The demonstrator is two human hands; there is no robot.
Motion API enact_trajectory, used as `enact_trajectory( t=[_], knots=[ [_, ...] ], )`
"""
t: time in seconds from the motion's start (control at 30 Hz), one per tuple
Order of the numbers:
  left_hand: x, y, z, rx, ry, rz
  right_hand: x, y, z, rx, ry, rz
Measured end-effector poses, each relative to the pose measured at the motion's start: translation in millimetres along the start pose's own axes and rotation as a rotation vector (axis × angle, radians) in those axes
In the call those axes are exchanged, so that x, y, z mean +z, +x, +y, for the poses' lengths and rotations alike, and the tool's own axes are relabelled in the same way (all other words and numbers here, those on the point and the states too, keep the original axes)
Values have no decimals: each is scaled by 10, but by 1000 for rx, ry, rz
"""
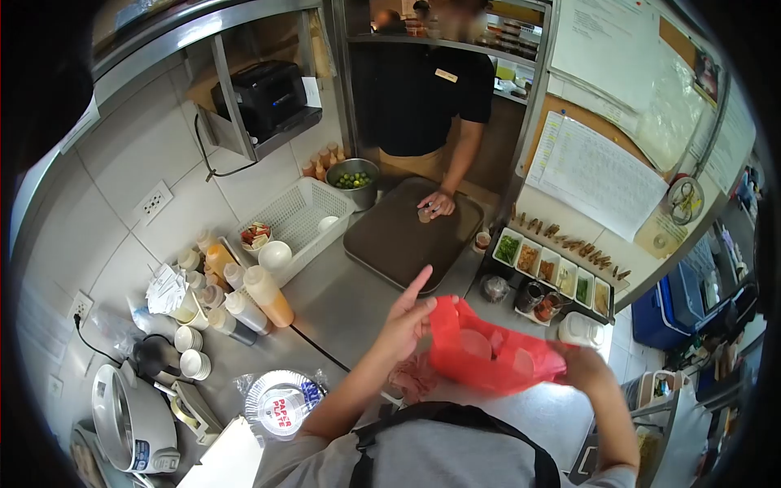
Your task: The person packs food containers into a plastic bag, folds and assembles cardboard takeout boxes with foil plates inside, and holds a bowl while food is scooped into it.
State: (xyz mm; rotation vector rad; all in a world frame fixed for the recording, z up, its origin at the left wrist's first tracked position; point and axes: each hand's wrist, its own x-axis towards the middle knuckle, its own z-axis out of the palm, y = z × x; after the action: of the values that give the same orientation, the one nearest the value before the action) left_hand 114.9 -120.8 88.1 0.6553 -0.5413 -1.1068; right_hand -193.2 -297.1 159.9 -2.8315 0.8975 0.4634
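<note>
I report two bare hands on a red plastic bag [468, 358], held over the near side of the worktop [329, 305], right of centre. The left hand [409, 321] is at the bag's upper left edge, one finger extended toward the far side; I cannot tell whether the remaining fingers grip the plastic. The right hand [584, 368], slightly blurred, has its fingers closed on the bunched right end. Through the film I note a round shape and other contents, not identifiable. A crumpled pinkish item [412, 378] lies just left of the bag.

Beyond, a brown tray [394, 244] lies flat. At its far side, a person in a black shirt [415, 106] has one hand [440, 202] at a small cup [424, 215] on it. Left of the tray: a white perforated basket [297, 218], with a metal bowl of green fruit [352, 183] at its far end. Squeeze bottles [268, 297] stand near the basket; wrapped paper plates [283, 404] lie at near left. To the right, a row of filled food containers [547, 267] stands beyond the bag, beside a white-lidded tub [580, 329].
</note>
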Motion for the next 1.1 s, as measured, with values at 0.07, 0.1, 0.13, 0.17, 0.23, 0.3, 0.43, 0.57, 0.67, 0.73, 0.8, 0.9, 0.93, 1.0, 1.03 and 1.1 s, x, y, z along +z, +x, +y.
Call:
enact_trajectory(
  t=[0.07, 0.1, 0.13, 0.17, 0.23, 0.3, 0.43, 0.57, 0.67, 0.73, 0.8, 0.9, 0.93, 1.0, 1.03, 1.1],
  knots=[
    [27, 44, 168, 34, 50, -27, -204, 51, -44, 44, -161, -41],
    [34, 74, 250, 63, 108, -29, -214, 104, -34, -20, -186, 32],
    [28, 95, 347, 93, 133, -30, -217, 186, -24, -88, -214, 109],
    [12, 113, 454, 126, 158, -30, -258, 277, -57, -105, -232, 144],
    [-73, 127, 631, 217, 192, -23, -383, 456, -204, -140, -271, 216],
    [-196, 108, 804, 278, 195, 34, -575, 634, -401, -185, -305, 266],
    [-444, -50, 1109, 382, 204, 158, -1059, 931, -989, -177, -302, 85],
    [-709, -192, 1275, 464, 196, 345, -737, 1579, -1138, -463, -318, 268],
    [-1262, -275, 1219, 368, 445, 604, -430, 1936, -1329, -529, -297, 412],
    [-1349, -442, 1321, 475, 765, 625, -359, 2135, -1467, -495, -352, 359],
    [-1373, -704, 1676, 721, 1134, 733, -207, 2208, -1373, -709, -156, 664],
    [-773, -1235, 2720, 1235, 1212, 1030, -382, 1948, -1427, -605, 1, 849],
    [-678, -1380, 3172, 1419, 1319, 1190, -399, 1890, -1439, -555, 50, 963],
    [-283, -1512, 3870, 1631, 1337, 1159, -332, 1940, -1391, -471, 176, 924],
    [-172, -1542, 4257, 1662, 1457, 1049, -208, 2115, -1238, -440, 242, 775],
    [-205, -1402, 4889, 1599, 1301, 945, 111, 2449, -980, -531, 415, 568]
  ],
)
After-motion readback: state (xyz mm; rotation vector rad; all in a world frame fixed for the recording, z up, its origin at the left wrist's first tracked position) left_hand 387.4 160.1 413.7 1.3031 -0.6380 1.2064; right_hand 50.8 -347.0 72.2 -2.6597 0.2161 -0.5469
